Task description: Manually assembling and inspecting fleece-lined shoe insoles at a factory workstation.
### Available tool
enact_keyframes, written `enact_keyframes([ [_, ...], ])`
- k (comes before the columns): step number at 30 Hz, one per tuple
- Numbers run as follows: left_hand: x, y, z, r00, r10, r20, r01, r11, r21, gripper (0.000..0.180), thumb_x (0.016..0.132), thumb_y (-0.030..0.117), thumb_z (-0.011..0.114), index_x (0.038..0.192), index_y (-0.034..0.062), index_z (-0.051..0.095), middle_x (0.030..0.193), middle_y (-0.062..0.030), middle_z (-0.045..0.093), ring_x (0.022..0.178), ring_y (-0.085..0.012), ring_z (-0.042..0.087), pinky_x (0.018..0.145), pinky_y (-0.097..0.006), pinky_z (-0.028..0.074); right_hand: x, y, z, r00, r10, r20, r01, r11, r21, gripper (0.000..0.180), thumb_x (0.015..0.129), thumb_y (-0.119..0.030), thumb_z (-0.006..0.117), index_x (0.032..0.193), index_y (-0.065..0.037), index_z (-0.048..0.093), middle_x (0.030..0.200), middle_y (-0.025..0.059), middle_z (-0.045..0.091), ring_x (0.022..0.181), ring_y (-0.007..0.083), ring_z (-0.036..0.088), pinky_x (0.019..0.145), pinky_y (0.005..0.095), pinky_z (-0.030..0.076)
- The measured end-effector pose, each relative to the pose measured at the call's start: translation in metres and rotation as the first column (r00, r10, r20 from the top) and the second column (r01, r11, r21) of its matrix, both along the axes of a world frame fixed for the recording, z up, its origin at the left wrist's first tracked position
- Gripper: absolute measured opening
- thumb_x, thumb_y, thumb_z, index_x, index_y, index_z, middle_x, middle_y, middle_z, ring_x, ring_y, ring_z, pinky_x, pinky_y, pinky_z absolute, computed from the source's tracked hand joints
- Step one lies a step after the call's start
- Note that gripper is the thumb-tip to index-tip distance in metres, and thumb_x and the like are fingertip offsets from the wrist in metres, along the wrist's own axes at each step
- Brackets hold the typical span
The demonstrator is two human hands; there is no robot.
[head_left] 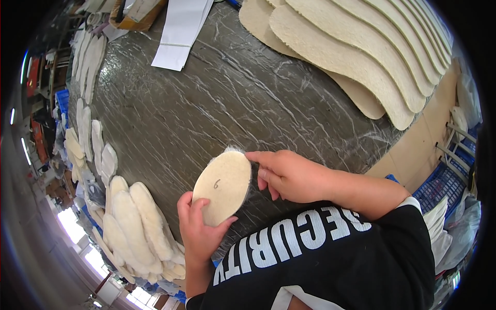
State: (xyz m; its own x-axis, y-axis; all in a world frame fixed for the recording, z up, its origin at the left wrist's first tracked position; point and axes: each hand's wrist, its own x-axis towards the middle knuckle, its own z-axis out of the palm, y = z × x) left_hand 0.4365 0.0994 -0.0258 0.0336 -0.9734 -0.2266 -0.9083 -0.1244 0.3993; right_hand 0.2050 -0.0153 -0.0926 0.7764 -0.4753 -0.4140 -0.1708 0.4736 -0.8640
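A cream insole [221, 194] with a small pen mark on its smooth face is tilted up in front of me, its shape foreshortened to an oval. White fluff shows along its far edge. My left hand [199, 222] grips its near left end, fingers on the face and thumb at the lower edge. My right hand [284, 175] is at its far right edge. The right index finger is stretched out with its tip at the rim, while the other fingers bend loosely below, apart from the insole.
Large cream insoles [351, 57] lie fanned in overlapping layers at the far right of the plastic-covered dark table [170, 113]. A banded stack of white paper [178, 39] sits at the back beside a box [137, 15]. Fluffy insoles [137, 227] pile up at left. Blue crates [449, 181] stand at right.
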Motion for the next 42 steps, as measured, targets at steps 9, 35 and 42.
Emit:
enact_keyframes([
  [9,-0.02,-0.012,-0.008,0.991,-0.08,-0.111,0.08,0.997,0.0,0.071,0.048,0.02,0.093,0.105,0.0058,0.054,0.122,-0.0171,0.049,0.108,-0.0354,0.053,0.09,-0.042,0.046,-0.04,0.004,0.012,0.991,-0.131,-0.033,0.134,0.986,0.102,0.04,0.1,-0.006,0.04,0.139,0.003,0.041,0.084,0.0084,0.06,0.065,0.0146,0.061,0.057,0.0272,0.052],
  [35,-0.062,-0.026,0.0,0.988,-0.148,-0.052,0.152,0.985,0.083,0.066,0.054,0.017,0.09,0.106,0.0029,0.052,0.123,-0.0181,0.049,0.111,-0.0366,0.052,0.093,-0.042,0.044,-0.068,0.057,0.003,0.985,-0.17,0.011,0.161,0.907,-0.39,0.019,0.088,-0.004,0.058,0.104,0.004,0.064,0.082,0.021,0.066,0.077,0.0348,0.066,0.071,0.0397,0.053],
  [42,-0.059,-0.024,-0.009,0.973,-0.226,0.039,0.224,0.974,0.03,0.068,0.056,0.028,0.091,0.106,0.0029,0.053,0.124,-0.0196,0.048,0.108,-0.0394,0.054,0.086,-0.044,0.049,-0.074,0.055,0.006,0.968,-0.249,0.018,0.218,0.805,-0.552,0.014,0.085,-0.005,0.064,0.097,0.002,0.063,0.085,0.0187,0.065,0.076,0.0357,0.064,0.071,0.041,0.052],
])
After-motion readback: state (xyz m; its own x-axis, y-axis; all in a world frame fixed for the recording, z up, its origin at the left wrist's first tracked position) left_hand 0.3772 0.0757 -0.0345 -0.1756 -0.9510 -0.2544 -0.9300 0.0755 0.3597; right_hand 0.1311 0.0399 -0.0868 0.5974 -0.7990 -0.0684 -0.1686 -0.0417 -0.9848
